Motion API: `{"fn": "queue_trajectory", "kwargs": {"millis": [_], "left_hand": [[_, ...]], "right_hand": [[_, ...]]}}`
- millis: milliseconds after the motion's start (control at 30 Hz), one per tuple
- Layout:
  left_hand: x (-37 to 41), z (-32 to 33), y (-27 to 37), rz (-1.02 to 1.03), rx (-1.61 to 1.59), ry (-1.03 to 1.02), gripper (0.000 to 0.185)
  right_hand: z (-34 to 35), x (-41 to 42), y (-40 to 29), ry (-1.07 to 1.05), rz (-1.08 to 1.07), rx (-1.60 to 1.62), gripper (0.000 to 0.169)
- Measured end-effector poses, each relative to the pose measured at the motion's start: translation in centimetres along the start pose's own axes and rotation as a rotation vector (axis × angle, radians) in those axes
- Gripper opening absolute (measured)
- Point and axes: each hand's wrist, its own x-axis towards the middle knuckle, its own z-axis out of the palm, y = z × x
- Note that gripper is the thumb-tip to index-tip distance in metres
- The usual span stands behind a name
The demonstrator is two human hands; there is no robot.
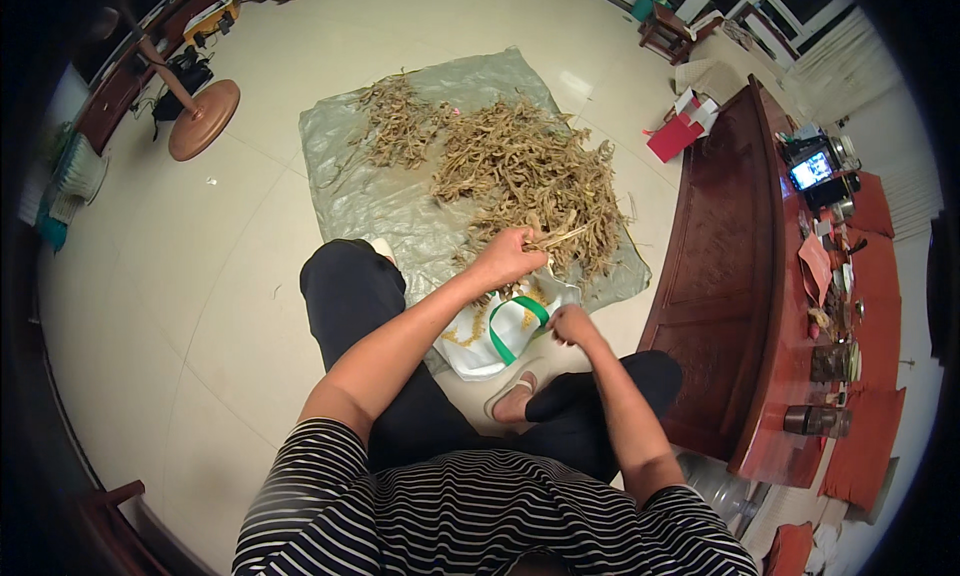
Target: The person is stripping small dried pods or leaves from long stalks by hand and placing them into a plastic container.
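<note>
My left hand (pixel 511 259) grips a bunch of dried plant stalks with pods (pixel 556 238), above the near edge of a heap of the same dried plants (pixel 525 163). Below it, between my feet, lies a white bag (pixel 480 364) with a green strap handle (pixel 499 336). Yellow, grain-like patches (pixel 474 327) show on the bag; whether they are loose or printed is unclear. My right hand (pixel 572 326) is curled at the bag's right side, close to the strap. Its fingertips are hidden, so I cannot tell whether it holds anything.
Under the heap spreads a greenish plastic sheet (pixel 360 201) on the tiled floor. A carved wooden table (pixel 720 276) carrying jars and a lit screen (pixel 811 171) stands at right. Beyond are a red box (pixel 675 137) and, at left, a round-based stand (pixel 204 119).
</note>
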Motion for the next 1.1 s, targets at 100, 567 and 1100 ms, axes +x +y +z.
{"fn": "queue_trajectory", "kwargs": {"millis": [100, 567, 1100], "left_hand": [[0.0, 0.5, 0.4, -0.003, 0.029, -0.054, 0.016], [-0.5, -1.1, 1.6, 0.073, -0.189, -0.458, 0.018], [-0.1, -1.4, 2.5, -0.125, -0.451, -0.244, 0.032]], "right_hand": [[-5.1, 2.3, -0.3, 0.582, -0.336, -0.172, 0.018], [-13.8, -7.1, -13.7, 0.035, -0.674, 0.316, 0.017], [-10.7, -8.2, -11.9, 0.055, -0.525, 0.831, 0.011]]}}
